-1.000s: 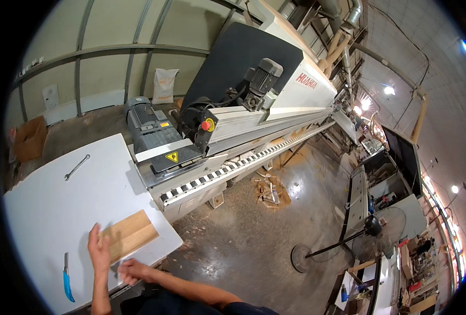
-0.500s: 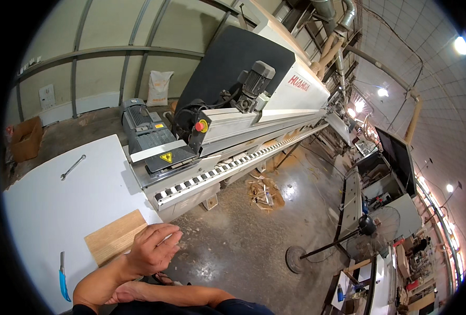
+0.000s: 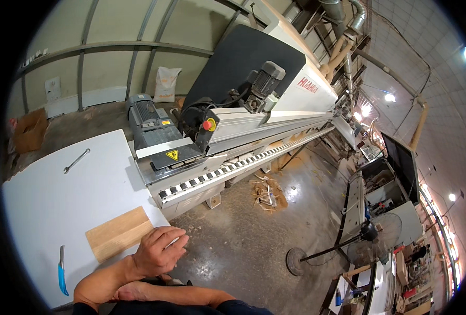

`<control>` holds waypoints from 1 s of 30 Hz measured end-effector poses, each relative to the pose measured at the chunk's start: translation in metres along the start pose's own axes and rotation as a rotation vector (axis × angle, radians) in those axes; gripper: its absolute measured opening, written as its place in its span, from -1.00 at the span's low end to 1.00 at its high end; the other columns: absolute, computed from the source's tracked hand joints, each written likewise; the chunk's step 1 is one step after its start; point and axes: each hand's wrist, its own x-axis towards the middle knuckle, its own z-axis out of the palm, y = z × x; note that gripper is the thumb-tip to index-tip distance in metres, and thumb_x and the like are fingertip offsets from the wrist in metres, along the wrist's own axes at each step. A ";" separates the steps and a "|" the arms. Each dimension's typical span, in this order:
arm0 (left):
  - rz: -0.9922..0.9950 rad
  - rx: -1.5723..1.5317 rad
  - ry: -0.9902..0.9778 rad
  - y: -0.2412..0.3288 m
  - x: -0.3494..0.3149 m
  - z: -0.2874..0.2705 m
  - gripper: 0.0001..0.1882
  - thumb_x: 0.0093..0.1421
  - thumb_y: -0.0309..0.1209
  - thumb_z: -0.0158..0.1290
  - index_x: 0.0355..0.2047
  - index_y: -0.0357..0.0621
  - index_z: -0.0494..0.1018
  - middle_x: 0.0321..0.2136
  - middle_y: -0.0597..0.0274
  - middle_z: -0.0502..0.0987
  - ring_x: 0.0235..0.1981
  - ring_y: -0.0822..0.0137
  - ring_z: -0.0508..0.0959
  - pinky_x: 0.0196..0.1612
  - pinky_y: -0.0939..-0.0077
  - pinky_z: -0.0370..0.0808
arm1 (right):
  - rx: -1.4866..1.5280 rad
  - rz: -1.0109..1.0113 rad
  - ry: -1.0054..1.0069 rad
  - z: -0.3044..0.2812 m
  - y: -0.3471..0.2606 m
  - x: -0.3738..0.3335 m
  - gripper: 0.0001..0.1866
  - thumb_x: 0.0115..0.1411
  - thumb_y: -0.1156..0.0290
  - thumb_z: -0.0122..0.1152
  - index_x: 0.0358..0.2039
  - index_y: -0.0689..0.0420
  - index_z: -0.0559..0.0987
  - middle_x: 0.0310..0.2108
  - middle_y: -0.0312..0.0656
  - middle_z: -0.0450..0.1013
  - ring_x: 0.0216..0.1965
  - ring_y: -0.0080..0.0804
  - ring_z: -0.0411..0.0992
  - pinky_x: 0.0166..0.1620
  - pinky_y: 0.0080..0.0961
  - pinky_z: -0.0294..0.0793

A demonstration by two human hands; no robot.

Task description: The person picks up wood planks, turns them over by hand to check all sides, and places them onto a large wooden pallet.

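My forearms cross at the lower left. My left hand (image 3: 160, 252) is in front of the table's near corner, its fingers curled loosely together; a thin pale bit shows at the fingertips, too small to name. Tucked under my left forearm lies my right hand (image 3: 131, 290), its fingers hidden. A light-brown wood board (image 3: 118, 232) rests flat on the white tabletop (image 3: 39, 210), just beyond my left wrist. Left of the board is a blue-handled knife (image 3: 62, 273) with a grey upper part. Farther back on the tabletop lies a metal wrench (image 3: 76, 161).
A long machine (image 3: 233, 134) with a roller track (image 3: 217, 173) runs from the table to the far right. Wood scraps (image 3: 268, 195) and sawdust lie on the concrete floor. At right stand a pedestal fan (image 3: 368, 229) and workbenches. A white sack (image 3: 167, 84) leans against the wall.
The view has shifted slightly, so the table and machine appear a little farther right. My crossed arms keep nearly the same pose.
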 end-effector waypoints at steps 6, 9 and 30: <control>-0.060 0.013 -0.006 -0.006 -0.006 -0.001 -0.60 -0.18 -0.49 0.25 -0.23 -0.26 0.52 -0.21 0.07 0.51 -0.21 0.10 0.53 -0.20 0.31 0.52 | -0.099 0.067 0.044 0.004 -0.026 -0.006 -0.80 0.26 0.37 0.05 -0.20 0.20 0.53 -0.25 -0.24 0.52 -0.22 -0.47 0.43 -0.12 -0.57 0.40; -0.167 0.025 -0.058 -0.028 -0.024 0.013 -0.64 -0.09 -0.47 0.22 -0.22 -0.25 0.52 -0.20 0.08 0.51 -0.17 0.11 0.51 -0.14 0.31 0.50 | -0.172 0.134 0.197 -0.002 -0.057 -0.023 -0.78 0.27 0.32 0.06 -0.23 0.20 0.53 -0.29 -0.23 0.52 -0.27 -0.46 0.45 -0.18 -0.56 0.45; -0.812 0.462 -0.325 -0.132 -0.240 0.033 -0.42 0.16 -0.30 0.01 0.15 -0.37 0.23 0.24 -0.26 0.09 0.27 -0.25 0.03 0.31 -0.16 -0.13 | 0.259 0.477 1.742 -0.008 0.131 -0.346 -0.66 0.19 0.27 0.09 -0.68 0.09 0.39 -0.66 -0.28 0.32 -0.68 -0.45 0.25 -0.60 -0.50 0.24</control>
